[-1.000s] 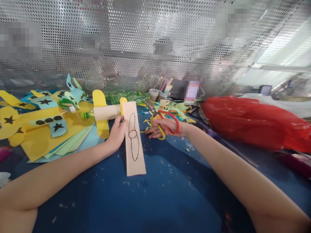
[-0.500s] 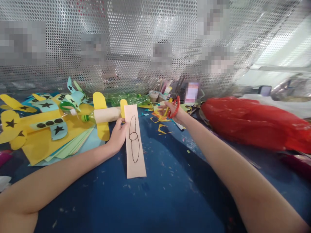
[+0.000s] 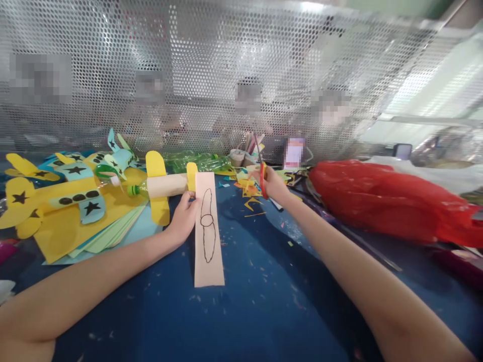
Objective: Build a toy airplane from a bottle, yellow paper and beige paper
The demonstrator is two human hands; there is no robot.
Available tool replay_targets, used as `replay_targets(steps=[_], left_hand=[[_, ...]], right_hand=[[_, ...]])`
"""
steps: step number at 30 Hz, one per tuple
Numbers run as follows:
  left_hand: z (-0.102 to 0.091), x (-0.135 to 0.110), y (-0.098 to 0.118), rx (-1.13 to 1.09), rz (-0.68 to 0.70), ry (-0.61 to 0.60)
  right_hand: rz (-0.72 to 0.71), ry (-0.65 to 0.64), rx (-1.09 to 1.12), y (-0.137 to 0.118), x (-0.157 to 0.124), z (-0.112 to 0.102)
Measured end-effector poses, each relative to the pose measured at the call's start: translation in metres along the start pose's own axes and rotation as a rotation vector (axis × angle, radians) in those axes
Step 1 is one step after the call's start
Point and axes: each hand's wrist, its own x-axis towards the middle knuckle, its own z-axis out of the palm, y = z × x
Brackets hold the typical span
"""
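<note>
Between the thumb and fingers of my left hand is the edge of a pale pink paper strip, with a propeller outline drawn on it in dark pen. My right hand is closed around red-handled scissors, whose blades point up and away from me. The scissors are apart from the strip, off to its right. Just beyond my left hand lies a bottle plane with a pale wrap, yellow paper wings and a green cap.
Finished yellow-and-blue paper planes lie at the left on coloured sheets. Green bottles, a cup of tools, a phone and yellow scraps are at the back. A red plastic bag fills the right.
The scissors have turned in my right hand, from hanging on the open fingers to being gripped with the blades upward. My left hand still holds the paper strip.
</note>
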Motion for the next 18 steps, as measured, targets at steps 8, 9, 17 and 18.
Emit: replay_targets(steps=[8, 9, 17, 18], left_hand=[[-0.001, 0.001, -0.004, -0.003, 0.023, -0.018], [-0.001, 0.001, -0.004, -0.005, 0.023, -0.017], [0.004, 0.008, 0.02, 0.017, 0.076, -0.02], [0.005, 0.011, 0.026, 0.023, 0.094, -0.019]], right_hand=[[0.051, -0.084, 0.419, -0.046, -0.021, 0.0], [0.11, -0.134, 0.415, -0.051, -0.024, 0.002], [0.416, -0.35, 0.445, -0.048, -0.069, 0.043], [0.416, -0.316, 0.464, -0.045, -0.074, 0.05]])
